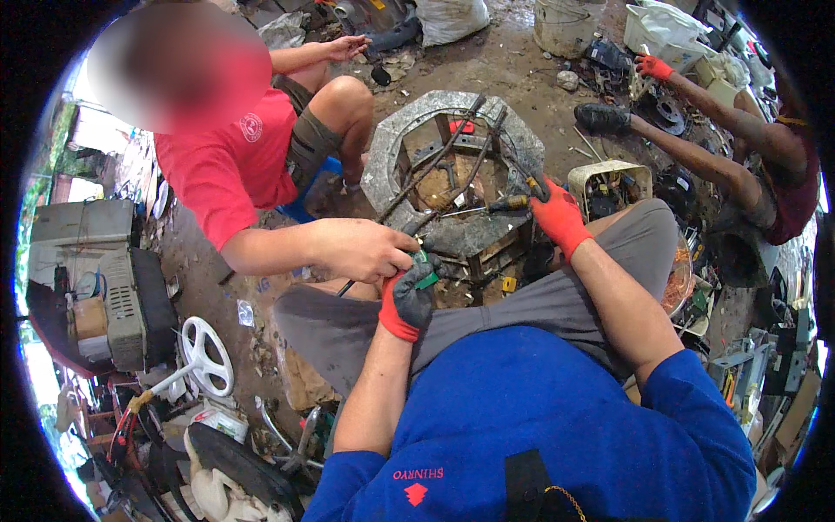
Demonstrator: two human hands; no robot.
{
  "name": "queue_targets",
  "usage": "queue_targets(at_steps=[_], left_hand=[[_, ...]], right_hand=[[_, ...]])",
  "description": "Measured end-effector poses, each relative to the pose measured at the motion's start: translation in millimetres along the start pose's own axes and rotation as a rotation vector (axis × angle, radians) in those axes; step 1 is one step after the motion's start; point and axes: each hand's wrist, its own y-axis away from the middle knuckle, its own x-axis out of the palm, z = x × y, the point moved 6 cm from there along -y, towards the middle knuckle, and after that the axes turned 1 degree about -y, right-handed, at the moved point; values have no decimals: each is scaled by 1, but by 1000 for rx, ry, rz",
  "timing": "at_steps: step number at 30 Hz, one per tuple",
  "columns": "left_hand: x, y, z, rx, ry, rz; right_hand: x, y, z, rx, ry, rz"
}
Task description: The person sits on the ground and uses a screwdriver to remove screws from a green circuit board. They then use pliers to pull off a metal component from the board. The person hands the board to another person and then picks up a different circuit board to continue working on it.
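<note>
Nearest the camera, toward 6 o'clock: blue shirt [557, 409], then grey trousers [335, 344]. Just below centre: left hand [407, 304], gloved red and dark, grip closed around a green piece [427, 275]. Beside it toward 10 o'clock: co-worker's hand [370, 250], bare, fingertips apparently touching glove or piece; cannot tell which. Between 2 and 3 o'clock: right hand [561, 217], by the butt of a screwdriver [507, 203], shaft pointing to 9 o'clock over the octagonal table [383, 157]. Grip there: cannot tell whether grasping the handle or merely beside it.

Risks, judged:
- Green piece: liable to slip or drop if pulled two ways, with so many fingers crowded together.
- Bare fingers: exposed to scratch or pinch should an edge prove sharp.
- Screwdriver: could roll or tip into the table's central opening if nudged by the glove.
- Dark bars [413, 183] slanting across that opening toward 1 o'clock: possibly loose; could shift if knocked.

Hard to make out: most of the green piece, covered by fingers; exact kind unclear. Palm side of right hand, turned away. Thin dark rod [345, 288] toward 9 o'clock: mostly hidden, holder uncertain. Second co-worker [796, 204], toward 3 o'clock: cut off by the dark rim.
</note>
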Motion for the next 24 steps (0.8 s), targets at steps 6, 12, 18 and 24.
queue_targets(at_steps=[6,12,18,24], left_hand=[[16,2,6,-155,332,114],[-12,6,21,-261,363,170],[-89,4,6,-589,548,68],[-90,10,25,-329,695,86]], right_hand=[[4,-10,4,-87,237,-82],[10,-17,17,-80,389,-47],[9,-14,28,-94,401,-7],[9,-15,18,-72,430,-4]])
